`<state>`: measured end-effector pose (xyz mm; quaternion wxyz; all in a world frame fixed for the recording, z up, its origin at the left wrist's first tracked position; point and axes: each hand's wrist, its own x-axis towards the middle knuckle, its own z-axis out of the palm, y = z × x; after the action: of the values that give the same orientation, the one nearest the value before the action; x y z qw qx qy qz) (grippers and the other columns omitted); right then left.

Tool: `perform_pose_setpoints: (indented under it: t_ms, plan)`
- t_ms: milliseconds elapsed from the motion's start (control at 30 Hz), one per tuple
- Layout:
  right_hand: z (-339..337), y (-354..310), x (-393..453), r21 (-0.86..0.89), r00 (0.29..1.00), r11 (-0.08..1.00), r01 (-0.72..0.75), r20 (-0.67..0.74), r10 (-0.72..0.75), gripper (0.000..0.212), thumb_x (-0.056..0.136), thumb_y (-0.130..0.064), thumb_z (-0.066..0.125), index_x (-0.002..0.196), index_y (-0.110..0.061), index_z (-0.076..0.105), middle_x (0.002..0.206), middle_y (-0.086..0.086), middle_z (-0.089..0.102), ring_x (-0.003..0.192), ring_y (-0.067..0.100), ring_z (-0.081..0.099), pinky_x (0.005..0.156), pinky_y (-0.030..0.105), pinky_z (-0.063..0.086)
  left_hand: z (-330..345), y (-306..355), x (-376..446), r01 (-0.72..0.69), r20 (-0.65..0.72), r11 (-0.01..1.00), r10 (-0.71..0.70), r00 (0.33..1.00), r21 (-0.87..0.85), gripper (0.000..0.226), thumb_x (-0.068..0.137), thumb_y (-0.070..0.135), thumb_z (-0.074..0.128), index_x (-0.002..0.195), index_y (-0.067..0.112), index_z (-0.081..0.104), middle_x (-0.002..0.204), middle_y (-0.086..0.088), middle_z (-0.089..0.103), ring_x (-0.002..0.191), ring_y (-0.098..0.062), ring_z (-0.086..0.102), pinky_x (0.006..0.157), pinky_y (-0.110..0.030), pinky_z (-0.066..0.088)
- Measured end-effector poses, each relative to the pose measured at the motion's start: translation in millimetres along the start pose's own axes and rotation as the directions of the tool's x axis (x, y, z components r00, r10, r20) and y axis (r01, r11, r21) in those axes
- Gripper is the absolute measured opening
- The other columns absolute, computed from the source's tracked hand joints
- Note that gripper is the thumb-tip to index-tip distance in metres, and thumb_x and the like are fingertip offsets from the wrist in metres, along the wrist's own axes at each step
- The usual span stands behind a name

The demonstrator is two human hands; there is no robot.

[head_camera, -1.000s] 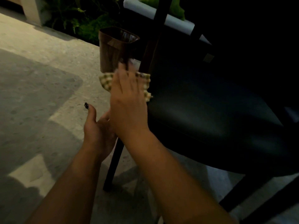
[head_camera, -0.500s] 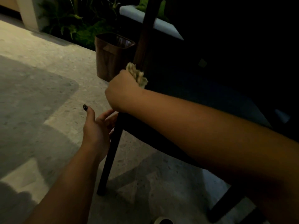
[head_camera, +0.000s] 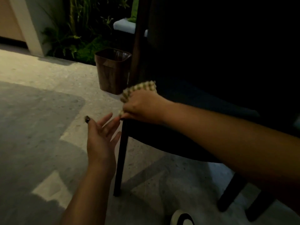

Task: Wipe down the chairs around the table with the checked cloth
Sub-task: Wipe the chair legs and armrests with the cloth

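Since half a second ago, the right hand point(head_camera: 142, 106) has been carried down to the front corner of the chair point(head_camera: 186, 137), where the checked cloth point(head_camera: 139, 89) is gripped in curled fingers and pressed against the seat edge above the front leg. Beside that leg, the left hand point(head_camera: 100, 140) is held palm up with its fingers spread wide, and nothing is held in it. Behind, a brown bin point(head_camera: 113, 70) is seen on the floor point(head_camera: 40, 111).
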<state>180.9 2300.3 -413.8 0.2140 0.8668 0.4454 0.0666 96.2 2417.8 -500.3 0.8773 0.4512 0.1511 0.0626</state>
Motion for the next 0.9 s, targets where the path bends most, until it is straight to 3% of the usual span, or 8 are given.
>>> perform_pose_setpoints:
  t_ms: [133, 267, 400, 533, 633, 733, 833, 900]
  plan:
    - [4, -14, -108, 0.531, 0.901, 0.792, -0.302, -0.112, 0.419, 0.031, 0.097, -0.038, 0.046, 0.106, -0.017, 0.067, 0.095, 0.003, 0.070, 0.085, 0.021, 0.064, 0.071, 0.032, 0.047, 35, -4, -26, -0.162, 0.135, 0.944, 0.128, 0.983, 0.287, 0.019, 0.096, 0.013, 0.051, 0.102, 0.022, 0.067, 0.097, 0.003, 0.073, 0.096, -0.009, 0.067, 0.081, -0.024, 0.050]
    - [2, -28, -238, 0.781, 0.532, 0.238, -0.577, 0.138, 0.836, 0.027, 0.097, -0.029, 0.051, 0.081, -0.014, 0.066, 0.063, -0.016, 0.064, 0.059, -0.002, 0.060, 0.056, 0.019, 0.044, 99, -26, -59, -0.324, 0.495, 0.855, 0.094, 0.864, 0.404, 0.018, 0.090, 0.002, 0.059, 0.099, 0.015, 0.068, 0.087, 0.003, 0.073, 0.086, -0.003, 0.068, 0.077, -0.012, 0.048]
    - [17, -31, -351, 0.573, 0.091, -0.311, -0.758, 0.566, 0.820, 0.039, 0.097, -0.031, 0.051, 0.080, 0.001, 0.068, 0.073, 0.011, 0.067, 0.073, 0.016, 0.062, 0.065, 0.026, 0.043, 166, -64, -109, -0.468, 0.770, 0.746, -0.094, 0.632, 0.475, 0.031, 0.090, -0.001, 0.059, 0.091, 0.030, 0.064, 0.089, 0.013, 0.070, 0.083, 0.008, 0.063, 0.075, -0.005, 0.045]
    - [37, -25, -430, 0.498, -0.311, -0.737, -0.457, 0.687, 0.657, 0.038, 0.099, -0.033, 0.045, 0.100, -0.002, 0.069, 0.102, 0.020, 0.067, 0.097, 0.032, 0.062, 0.091, 0.040, 0.049, 221, -116, -156, -0.486, 0.853, 0.735, -0.244, 0.462, 0.473, 0.036, 0.088, 0.005, 0.060, 0.094, 0.040, 0.059, 0.095, 0.017, 0.068, 0.089, 0.008, 0.061, 0.075, -0.005, 0.045]
    - [42, 5, -475, 0.634, -0.513, -0.757, -0.157, 0.603, 0.611, 0.035, 0.098, -0.033, 0.045, 0.097, -0.005, 0.067, 0.106, 0.017, 0.066, 0.100, 0.033, 0.061, 0.095, 0.047, 0.048, 265, -160, -173, -0.466, 0.850, 0.744, -0.261, 0.457, 0.479, 0.040, 0.088, 0.006, 0.060, 0.099, 0.044, 0.053, 0.103, 0.016, 0.065, 0.094, 0.006, 0.060, 0.080, -0.009, 0.047]
    - [46, 53, -510, 0.824, -0.619, -0.528, 0.206, 0.528, 0.582, 0.031, 0.098, -0.031, 0.048, 0.076, -0.014, 0.061, 0.088, 0.008, 0.067, 0.083, 0.022, 0.063, 0.078, 0.034, 0.053, 308, -202, -180, -0.465, 0.847, 0.751, -0.236, 0.475, 0.470, 0.041, 0.090, 0.010, 0.060, 0.111, 0.042, 0.046, 0.118, 0.018, 0.056, 0.108, 0.011, 0.053, 0.089, -0.013, 0.044]
    - [62, 119, -525, 0.877, -0.622, -0.325, 0.354, 0.480, 0.618, 0.027, 0.101, -0.019, 0.041, 0.094, -0.008, 0.064, 0.092, 0.004, 0.065, 0.075, 0.014, 0.058, 0.059, 0.020, 0.048, 356, -240, -178, -0.474, 0.848, 0.784, -0.122, 0.516, 0.401, 0.041, 0.094, 0.013, 0.055, 0.128, 0.034, 0.041, 0.129, 0.014, 0.049, 0.110, 0.018, 0.046, 0.084, 0.000, 0.039]
    - [74, 162, -515, 0.868, -0.501, -0.286, 0.405, 0.473, 0.725, 0.024, 0.098, -0.015, 0.045, 0.087, -0.008, 0.065, 0.072, 0.003, 0.064, 0.061, 0.014, 0.059, 0.054, 0.020, 0.046, 389, -259, -172, -0.386, 0.787, 0.829, -0.100, 0.609, 0.405, 0.032, 0.100, 0.021, 0.048, 0.130, 0.028, 0.043, 0.130, 0.009, 0.049, 0.112, 0.007, 0.049, 0.093, -0.007, 0.040]
